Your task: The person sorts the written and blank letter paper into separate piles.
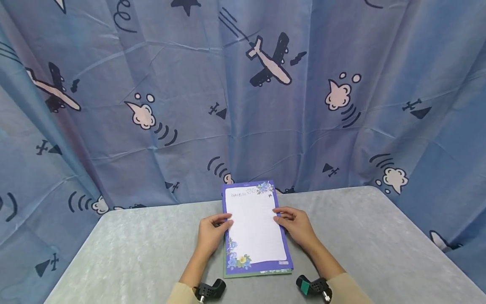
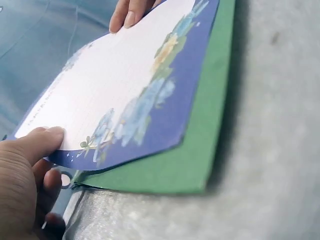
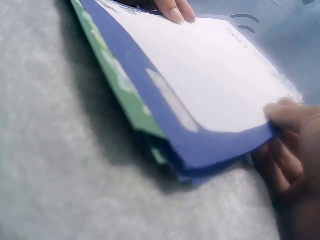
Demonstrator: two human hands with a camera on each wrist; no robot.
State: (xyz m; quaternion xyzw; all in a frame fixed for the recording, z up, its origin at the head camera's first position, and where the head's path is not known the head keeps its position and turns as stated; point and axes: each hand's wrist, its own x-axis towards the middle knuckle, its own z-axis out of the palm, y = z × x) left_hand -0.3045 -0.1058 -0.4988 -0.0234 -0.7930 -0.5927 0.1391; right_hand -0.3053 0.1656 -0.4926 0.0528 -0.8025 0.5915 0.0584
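A sheet of purple-bordered writing paper (image 1: pixel 255 228) with blue flowers in two corners and some small writing at its top lies over green-edged sheets (image 2: pixel 210 115). My left hand (image 1: pixel 211 232) pinches its left edge, thumb on top and fingers under it, as the left wrist view shows. On the right edge, my right hand (image 1: pixel 298 226) pinches the paper the same way, thumb above and fingers (image 3: pixel 280 160) below. In the right wrist view, several layers show at the near corner, purple over green. How many sheets each hand grips is hidden.
The stack is on a pale grey covered table (image 1: pixel 152 240). Behind the table's far edge hangs a blue curtain (image 1: pixel 182 84) printed with airplanes and clouds. A black wrist camera (image 1: pixel 210 289) sits on the left wrist, another camera (image 1: pixel 313 286) on the right.
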